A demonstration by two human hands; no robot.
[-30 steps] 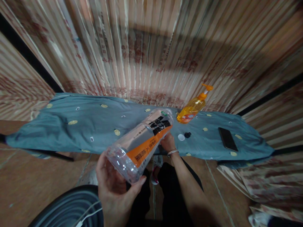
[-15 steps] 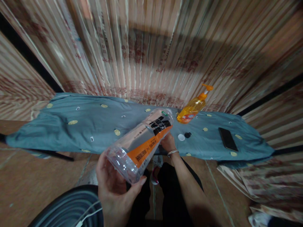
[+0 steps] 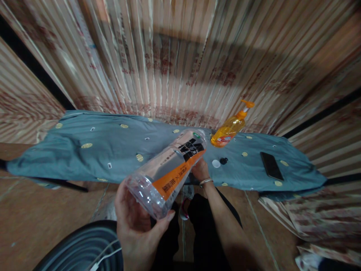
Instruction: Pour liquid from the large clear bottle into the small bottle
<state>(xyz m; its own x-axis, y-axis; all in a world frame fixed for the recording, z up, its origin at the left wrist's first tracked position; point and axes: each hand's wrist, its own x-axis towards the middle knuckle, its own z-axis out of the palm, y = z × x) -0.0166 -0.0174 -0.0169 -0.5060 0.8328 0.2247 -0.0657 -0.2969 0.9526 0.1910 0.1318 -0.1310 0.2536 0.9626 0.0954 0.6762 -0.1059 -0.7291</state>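
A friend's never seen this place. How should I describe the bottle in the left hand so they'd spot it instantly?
Start at the long blue-grey cloth. Over the middle of its near edge, the left hand grasps one end of a tilted bottle. Clear plastic with a black-and-orange label sets it apart from the orange pump bottle standing on the cloth.

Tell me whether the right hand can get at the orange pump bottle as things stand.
Probably yes, once free: the right hand is at the clear bottle, its fingers hidden, but the pump bottle stands close by and nothing tall seems between them.
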